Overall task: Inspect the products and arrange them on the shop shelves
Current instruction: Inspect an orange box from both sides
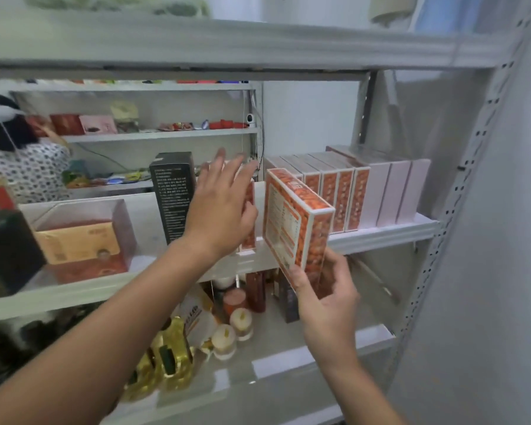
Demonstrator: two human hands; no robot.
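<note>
My right hand (325, 289) grips the bottom corner of an orange-patterned flat box (295, 219), held tilted in front of the middle shelf (380, 233). My left hand (224, 207) has its fingers straight and spread, the palm against another orange box (250, 216) standing upright on that shelf, with the thumb by its front edge. To the right stands a row of several matching orange boxes (334, 194), spines forward, followed by pale pink boxes (396, 191).
A tall black box (174, 191) stands left of my left hand. A clear case with a tan and red box (80, 240) sits further left. The lower shelf (288, 363) holds gold packages, small jars and bottles. Another person stands at far left.
</note>
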